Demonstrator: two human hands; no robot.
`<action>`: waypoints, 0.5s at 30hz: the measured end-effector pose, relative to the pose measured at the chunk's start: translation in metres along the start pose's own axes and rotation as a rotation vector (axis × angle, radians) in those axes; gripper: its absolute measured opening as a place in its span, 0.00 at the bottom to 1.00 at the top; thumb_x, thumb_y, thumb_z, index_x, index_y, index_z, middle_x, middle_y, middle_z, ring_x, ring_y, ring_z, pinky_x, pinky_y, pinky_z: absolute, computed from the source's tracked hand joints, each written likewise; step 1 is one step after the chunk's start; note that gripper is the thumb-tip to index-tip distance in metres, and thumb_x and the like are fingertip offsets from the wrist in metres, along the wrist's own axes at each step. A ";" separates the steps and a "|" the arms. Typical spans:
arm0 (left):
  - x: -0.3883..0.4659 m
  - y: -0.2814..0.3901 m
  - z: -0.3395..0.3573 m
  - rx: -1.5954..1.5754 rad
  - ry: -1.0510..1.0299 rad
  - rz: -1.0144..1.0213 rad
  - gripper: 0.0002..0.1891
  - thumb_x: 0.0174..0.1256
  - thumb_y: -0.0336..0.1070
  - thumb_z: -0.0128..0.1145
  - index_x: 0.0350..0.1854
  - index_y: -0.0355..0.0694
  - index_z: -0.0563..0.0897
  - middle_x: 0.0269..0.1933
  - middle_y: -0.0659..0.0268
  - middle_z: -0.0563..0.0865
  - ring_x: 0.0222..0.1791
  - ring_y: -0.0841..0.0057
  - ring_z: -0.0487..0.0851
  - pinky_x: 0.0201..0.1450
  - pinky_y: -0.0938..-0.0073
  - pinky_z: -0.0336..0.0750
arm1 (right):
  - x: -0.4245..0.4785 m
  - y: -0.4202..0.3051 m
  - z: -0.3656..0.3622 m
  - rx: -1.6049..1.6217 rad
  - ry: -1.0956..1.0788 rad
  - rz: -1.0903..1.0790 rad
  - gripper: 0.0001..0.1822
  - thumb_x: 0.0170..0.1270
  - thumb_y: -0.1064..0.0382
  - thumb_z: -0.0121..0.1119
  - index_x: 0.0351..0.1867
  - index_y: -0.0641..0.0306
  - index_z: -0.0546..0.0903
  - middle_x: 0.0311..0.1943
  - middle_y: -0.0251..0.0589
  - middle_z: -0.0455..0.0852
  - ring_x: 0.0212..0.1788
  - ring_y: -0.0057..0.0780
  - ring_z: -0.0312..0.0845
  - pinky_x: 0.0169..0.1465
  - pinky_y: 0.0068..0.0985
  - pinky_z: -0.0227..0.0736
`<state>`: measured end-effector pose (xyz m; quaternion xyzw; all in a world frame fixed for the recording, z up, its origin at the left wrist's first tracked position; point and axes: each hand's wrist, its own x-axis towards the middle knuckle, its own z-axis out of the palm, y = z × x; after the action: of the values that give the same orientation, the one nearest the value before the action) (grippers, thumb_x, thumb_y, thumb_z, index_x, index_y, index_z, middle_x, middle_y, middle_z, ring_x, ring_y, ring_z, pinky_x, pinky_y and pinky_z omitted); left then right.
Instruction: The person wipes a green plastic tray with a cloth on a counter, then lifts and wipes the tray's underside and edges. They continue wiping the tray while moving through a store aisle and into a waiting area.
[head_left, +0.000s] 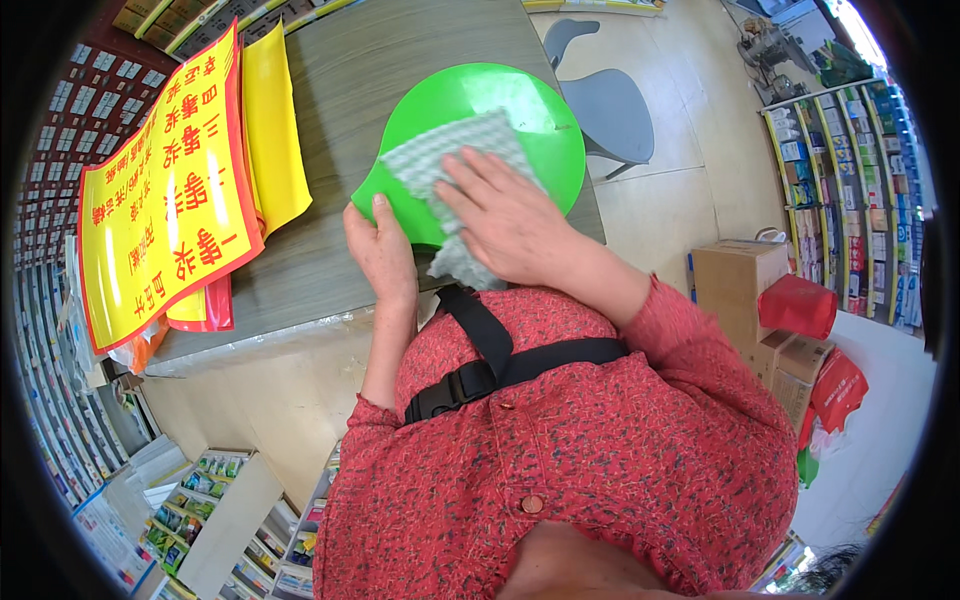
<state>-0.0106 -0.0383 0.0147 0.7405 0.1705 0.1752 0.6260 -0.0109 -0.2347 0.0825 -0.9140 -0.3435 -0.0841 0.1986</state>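
Observation:
A glossy bright green, rounded plastic board (442, 97) with a tapered corner lies over the edge of a grey wood-grain table (337, 52). My left hand (382, 247) grips the tapered corner at its lower left, thumb on top and the fingers hidden beneath. Flat on the board, a pale green-and-white textured cloth (420, 154) is pressed under my right hand (506, 210), whose fingers are spread. One end of the cloth hangs past the board's near edge, towards my body. What the palm covers cannot be seen.
Yellow printed sheets with red borders (172, 195) rest on the table's left side. A grey plastic chair (615, 112) stands beyond the table's right edge. Cardboard boxes (731, 285) with a red bag (799, 306) are at right, near stocked shelves (844, 202). More shelves line the left.

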 end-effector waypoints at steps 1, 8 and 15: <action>0.000 0.001 0.001 -0.016 0.000 -0.021 0.12 0.82 0.34 0.54 0.54 0.29 0.80 0.46 0.57 0.87 0.45 0.73 0.83 0.52 0.67 0.78 | 0.013 0.003 0.006 0.029 0.005 -0.054 0.30 0.67 0.56 0.62 0.67 0.70 0.78 0.74 0.60 0.72 0.78 0.59 0.64 0.81 0.49 0.58; 0.000 -0.004 -0.001 -0.059 -0.003 -0.048 0.12 0.82 0.34 0.54 0.54 0.29 0.80 0.46 0.60 0.87 0.44 0.75 0.83 0.51 0.70 0.78 | 0.098 0.094 0.035 -0.108 0.025 -0.067 0.30 0.71 0.54 0.57 0.71 0.66 0.75 0.76 0.57 0.71 0.78 0.57 0.64 0.81 0.48 0.58; -0.006 0.000 0.006 -0.197 0.030 -0.024 0.10 0.83 0.33 0.52 0.55 0.31 0.79 0.47 0.62 0.87 0.44 0.79 0.84 0.48 0.74 0.79 | 0.017 0.085 -0.007 -0.196 0.103 0.316 0.30 0.70 0.56 0.59 0.70 0.69 0.75 0.75 0.63 0.70 0.77 0.66 0.63 0.81 0.49 0.57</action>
<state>-0.0128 -0.0461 0.0133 0.6705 0.1709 0.1947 0.6952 0.0582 -0.2855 0.0683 -0.9661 -0.1752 -0.1316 0.1365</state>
